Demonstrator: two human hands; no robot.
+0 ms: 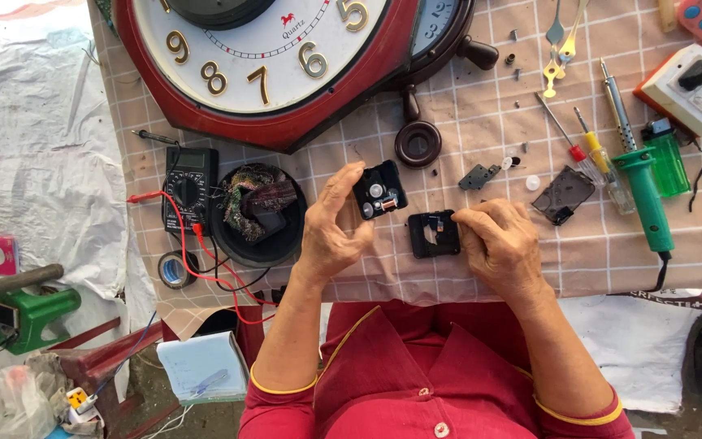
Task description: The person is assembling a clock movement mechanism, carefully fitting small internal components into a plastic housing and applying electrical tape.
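Our left hand (pixel 331 228) pinches the open clock movement (pixel 380 189) gears-up for inspection; right hand (pixel 501 240) closes fingertips on its back cover (pixel 432 234), steadying it mid-frame on the worktop (pixel 481 122).

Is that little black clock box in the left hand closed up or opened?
Opened: the black clock mechanism shows bare white gears, and its other half lies apart under the right hand.
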